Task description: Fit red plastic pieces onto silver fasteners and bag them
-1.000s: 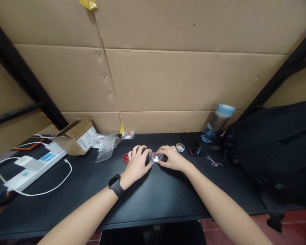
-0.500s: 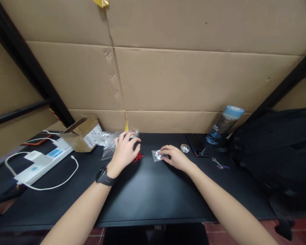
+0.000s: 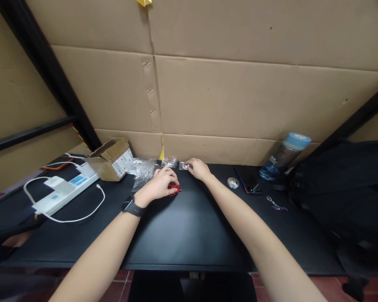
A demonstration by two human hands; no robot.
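A black desk is reached over by the left hand and the right hand.
Under the left hand, a red stringy tangle is touched. By the back edge, a small clear packet is touched by the right hand. Whether either is gripped cannot be told. Just left of that packet, a second packet is seen.
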